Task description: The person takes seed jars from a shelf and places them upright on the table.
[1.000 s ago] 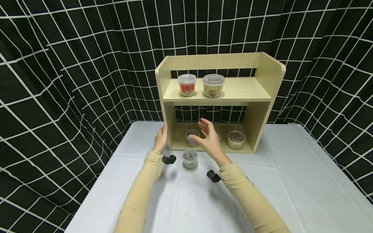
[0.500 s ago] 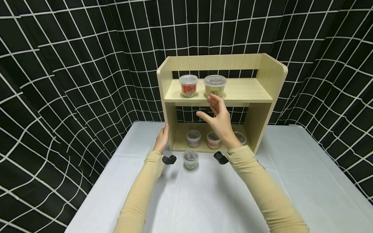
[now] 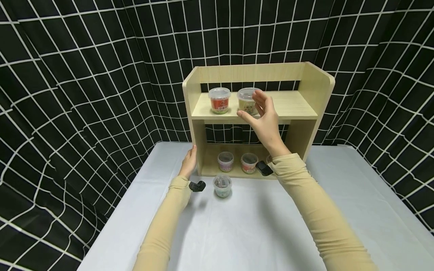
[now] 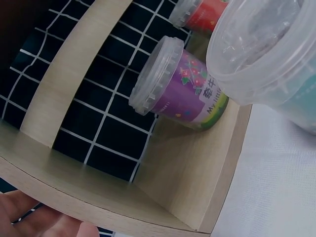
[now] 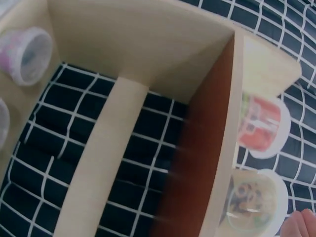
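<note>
My left hand [image 3: 188, 162] touches the outer left side of a small wooden shelf [image 3: 288, 103], its fingers [image 4: 44, 222] straight along the side panel in the left wrist view. My right hand [image 3: 266, 122] is raised before the upper board, thumb and fingers spread apart with nothing between them. It overlaps the right part of a yellow-labelled lidded plastic tub [image 3: 245, 107] in the head view. In the right wrist view my fingertips [image 5: 302, 224] appear just beside that tub's lid. Left of it on the board stands a red-labelled tub [image 3: 219, 103].
On the lower level stand a purple-labelled tub [image 3: 225, 162] and a pink-red one [image 3: 249, 163]; another is mostly hidden behind my right wrist. A teal-labelled tub [image 3: 222, 187] stands on the white tablecloth [image 3: 220, 233] before the shelf. Black gridded cloth [image 3: 162, 67] surrounds the table.
My right hand has risen from in front of the lower level to the upper board, moving rightward to the yellow-labelled tub. My left hand stays at the shelf's side.
</note>
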`<state>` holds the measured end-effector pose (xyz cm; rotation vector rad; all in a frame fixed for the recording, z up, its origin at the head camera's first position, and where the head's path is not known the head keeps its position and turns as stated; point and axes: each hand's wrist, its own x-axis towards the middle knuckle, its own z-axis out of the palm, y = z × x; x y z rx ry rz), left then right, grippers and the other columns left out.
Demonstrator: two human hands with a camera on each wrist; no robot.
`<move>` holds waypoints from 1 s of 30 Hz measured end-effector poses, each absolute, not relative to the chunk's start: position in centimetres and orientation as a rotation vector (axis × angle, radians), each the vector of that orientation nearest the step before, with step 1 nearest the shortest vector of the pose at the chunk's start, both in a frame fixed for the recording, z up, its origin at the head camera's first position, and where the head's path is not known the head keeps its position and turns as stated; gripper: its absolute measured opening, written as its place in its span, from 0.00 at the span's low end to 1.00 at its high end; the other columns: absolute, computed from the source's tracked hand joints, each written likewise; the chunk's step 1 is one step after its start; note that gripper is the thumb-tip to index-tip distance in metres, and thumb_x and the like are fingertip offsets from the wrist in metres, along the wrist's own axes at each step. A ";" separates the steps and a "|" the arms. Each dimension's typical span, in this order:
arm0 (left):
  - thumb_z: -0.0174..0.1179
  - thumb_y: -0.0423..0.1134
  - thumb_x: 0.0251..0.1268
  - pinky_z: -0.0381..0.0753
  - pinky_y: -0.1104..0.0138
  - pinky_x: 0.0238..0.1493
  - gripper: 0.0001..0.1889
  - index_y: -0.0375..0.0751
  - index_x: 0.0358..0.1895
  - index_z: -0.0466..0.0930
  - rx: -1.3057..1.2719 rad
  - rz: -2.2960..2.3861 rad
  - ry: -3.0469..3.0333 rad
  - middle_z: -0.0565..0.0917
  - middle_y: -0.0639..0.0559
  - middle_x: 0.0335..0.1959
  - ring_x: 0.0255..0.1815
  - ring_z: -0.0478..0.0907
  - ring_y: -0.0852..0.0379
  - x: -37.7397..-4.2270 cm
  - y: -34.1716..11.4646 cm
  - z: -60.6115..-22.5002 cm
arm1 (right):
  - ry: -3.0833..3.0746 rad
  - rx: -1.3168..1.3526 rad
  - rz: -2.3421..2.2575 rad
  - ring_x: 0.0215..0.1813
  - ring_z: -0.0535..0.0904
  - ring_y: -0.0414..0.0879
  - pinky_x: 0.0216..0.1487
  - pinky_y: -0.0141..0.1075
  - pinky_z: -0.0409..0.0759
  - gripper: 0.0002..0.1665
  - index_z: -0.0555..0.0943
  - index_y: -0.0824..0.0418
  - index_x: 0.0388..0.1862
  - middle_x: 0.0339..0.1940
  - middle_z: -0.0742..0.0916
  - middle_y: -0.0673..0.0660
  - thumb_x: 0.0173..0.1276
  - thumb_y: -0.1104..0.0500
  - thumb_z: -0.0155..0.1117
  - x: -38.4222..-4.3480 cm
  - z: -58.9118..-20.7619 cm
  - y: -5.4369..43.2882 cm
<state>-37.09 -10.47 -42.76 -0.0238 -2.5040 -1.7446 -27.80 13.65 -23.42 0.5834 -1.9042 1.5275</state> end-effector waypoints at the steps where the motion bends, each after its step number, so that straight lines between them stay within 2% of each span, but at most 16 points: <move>1: 0.28 0.68 0.67 0.53 0.50 0.65 0.40 0.40 0.69 0.59 -0.023 -1.747 -2.504 0.61 0.39 0.68 0.67 0.55 0.40 -37.1 -10.5 -42.8 | -1.904 0.578 1.519 0.66 0.62 0.53 0.66 0.37 0.58 0.40 0.58 0.73 0.64 0.63 0.67 0.68 0.57 0.70 0.67 -27.9 -23.2 13.7; 9: 0.29 0.68 0.67 0.53 0.50 0.65 0.40 0.39 0.68 0.59 -0.029 -1.732 -2.503 0.62 0.39 0.67 0.67 0.55 0.39 -37.1 -10.5 -42.7 | -1.909 0.458 1.496 0.67 0.61 0.49 0.66 0.33 0.56 0.41 0.57 0.73 0.64 0.64 0.67 0.65 0.57 0.68 0.68 -28.9 -22.0 14.5; 15: 0.29 0.67 0.68 0.53 0.50 0.65 0.39 0.37 0.68 0.60 -0.031 -1.718 -2.503 0.62 0.38 0.67 0.67 0.56 0.39 -37.2 -10.5 -42.8 | -1.963 0.374 1.486 0.67 0.60 0.51 0.67 0.33 0.54 0.42 0.56 0.73 0.65 0.64 0.66 0.66 0.57 0.66 0.69 -29.5 -21.7 14.9; 22: 0.28 0.67 0.68 0.54 0.50 0.65 0.40 0.37 0.68 0.59 -0.028 -1.707 -2.518 0.62 0.38 0.67 0.67 0.56 0.39 -37.1 -10.5 -42.8 | -2.004 0.316 1.457 0.68 0.59 0.47 0.66 0.30 0.54 0.48 0.56 0.66 0.67 0.66 0.65 0.62 0.53 0.57 0.74 -33.4 -23.6 16.3; 30: 0.28 0.67 0.68 0.54 0.50 0.65 0.40 0.37 0.67 0.60 -0.010 -1.704 -2.513 0.62 0.38 0.67 0.67 0.56 0.39 -37.0 -10.5 -42.7 | -2.113 0.236 1.364 0.69 0.57 0.47 0.65 0.29 0.55 0.54 0.54 0.65 0.69 0.67 0.63 0.62 0.53 0.51 0.74 -33.8 -23.8 16.3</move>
